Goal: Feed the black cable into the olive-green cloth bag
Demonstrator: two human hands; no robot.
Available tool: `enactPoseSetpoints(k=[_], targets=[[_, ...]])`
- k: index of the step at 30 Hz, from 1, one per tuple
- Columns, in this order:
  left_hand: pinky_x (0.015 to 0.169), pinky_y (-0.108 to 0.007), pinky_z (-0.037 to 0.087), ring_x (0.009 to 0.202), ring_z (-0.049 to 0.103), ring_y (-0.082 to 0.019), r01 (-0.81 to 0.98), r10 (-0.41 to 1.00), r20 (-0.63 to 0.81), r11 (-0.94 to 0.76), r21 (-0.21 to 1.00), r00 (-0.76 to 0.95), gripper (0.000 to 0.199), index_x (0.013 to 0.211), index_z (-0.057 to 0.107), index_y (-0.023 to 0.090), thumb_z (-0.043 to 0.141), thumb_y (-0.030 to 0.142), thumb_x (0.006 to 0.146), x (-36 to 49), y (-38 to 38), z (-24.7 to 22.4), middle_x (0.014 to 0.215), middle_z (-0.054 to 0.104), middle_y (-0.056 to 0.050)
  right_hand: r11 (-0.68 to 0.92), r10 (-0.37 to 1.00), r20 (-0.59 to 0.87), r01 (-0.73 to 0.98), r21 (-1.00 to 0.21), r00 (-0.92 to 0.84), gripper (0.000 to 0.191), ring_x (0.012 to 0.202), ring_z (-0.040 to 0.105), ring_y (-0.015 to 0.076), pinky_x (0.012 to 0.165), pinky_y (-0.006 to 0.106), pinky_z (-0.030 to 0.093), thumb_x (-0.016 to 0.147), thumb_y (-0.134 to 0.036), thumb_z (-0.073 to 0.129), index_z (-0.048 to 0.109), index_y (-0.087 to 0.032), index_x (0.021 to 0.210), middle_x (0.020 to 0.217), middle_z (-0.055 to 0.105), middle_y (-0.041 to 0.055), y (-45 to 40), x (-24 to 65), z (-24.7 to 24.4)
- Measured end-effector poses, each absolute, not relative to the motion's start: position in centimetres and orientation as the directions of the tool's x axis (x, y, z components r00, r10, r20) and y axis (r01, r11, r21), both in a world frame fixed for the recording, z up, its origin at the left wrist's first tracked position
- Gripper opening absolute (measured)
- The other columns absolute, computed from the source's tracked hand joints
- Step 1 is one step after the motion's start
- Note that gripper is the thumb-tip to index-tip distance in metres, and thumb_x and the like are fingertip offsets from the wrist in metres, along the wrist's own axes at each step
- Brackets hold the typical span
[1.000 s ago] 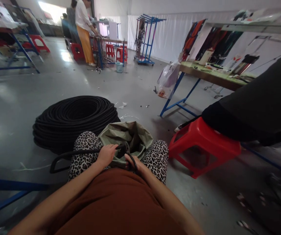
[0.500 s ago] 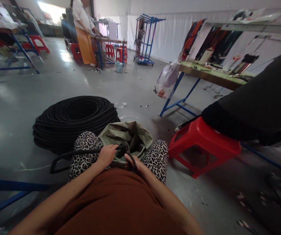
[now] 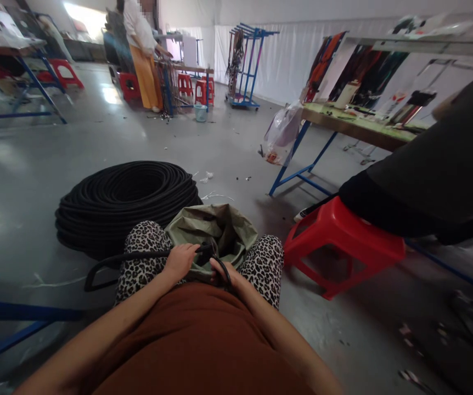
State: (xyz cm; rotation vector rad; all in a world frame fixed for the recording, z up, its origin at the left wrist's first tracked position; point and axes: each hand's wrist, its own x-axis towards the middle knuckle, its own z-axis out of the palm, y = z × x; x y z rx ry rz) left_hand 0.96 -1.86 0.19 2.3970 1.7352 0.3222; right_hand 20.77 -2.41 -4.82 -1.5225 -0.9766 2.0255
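My left hand (image 3: 180, 261) is closed around a thick black cord (image 3: 141, 255), which crosses my left thigh and bends back in a loop beside the knee. Close by on the right, my right hand (image 3: 225, 274) is wrapped round the dark curved handle of what look like scissors (image 3: 222, 267). Their blades, partly hidden, are near the cord's end in front of my left fingers. Between my knees an olive-green bag (image 3: 236, 233) stands with its mouth open, just beyond both hands. A big coil of black cord (image 3: 96, 203) lies on the floor ahead to the left.
A red plastic stool (image 3: 343, 236) with a seated person in dark clothes is at my right. Beyond it stands a worktable (image 3: 352, 123) with a plastic bag (image 3: 281, 131) hanging off its edge. A blue frame leg (image 3: 22, 310) lies at lower left. Another person stands far back.
The standing person in the background has shifted slightly to the right. My hands, the cord and the bag look unchanged.
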Motion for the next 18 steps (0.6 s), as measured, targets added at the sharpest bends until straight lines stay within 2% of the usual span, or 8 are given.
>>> enactPoseSetpoints(k=[4,12,18], targets=[[0.085,-0.035,0.047,0.098,0.065,-0.021,0.904,0.946,0.065,-0.324,0.281,0.318,0.036,0.118,0.065,0.019,0.047,0.015,0.088,0.9,-1.8,0.4,0.109,0.072,-0.010,-0.668,0.692,-0.650,0.060,-0.741,-0.315,0.038,0.049,0.054,0.0099,0.052,0.021,0.047,0.089,-0.050,0.061,0.056,-0.015,0.074,0.058,0.053,-0.0032,-2.3,20.7,-5.2],[0.084,-0.036,0.046,0.098,0.065,-0.022,0.913,0.941,0.008,-0.330,0.239,0.338,0.036,0.120,0.065,0.020,0.047,0.016,0.089,1.0,-1.7,0.6,0.108,0.072,-0.010,-0.677,0.690,-0.666,0.070,-0.732,-0.283,0.041,0.045,0.047,0.0092,0.048,0.022,0.043,0.089,-0.052,0.061,0.054,-0.016,0.071,0.056,0.051,-0.0028,-2.3,20.4,-5.3],[0.085,-0.036,0.045,0.101,0.065,-0.023,0.925,0.943,-0.015,-0.322,0.204,0.332,0.037,0.123,0.064,0.019,0.046,0.017,0.091,1.1,-1.6,0.8,0.111,0.072,-0.010,-0.636,0.714,-0.668,0.207,-0.744,-0.208,0.044,0.042,0.046,0.0101,0.043,0.022,0.039,0.091,-0.052,0.059,0.054,-0.016,0.065,0.051,0.049,-0.0018,-2.6,20.6,-3.3]])
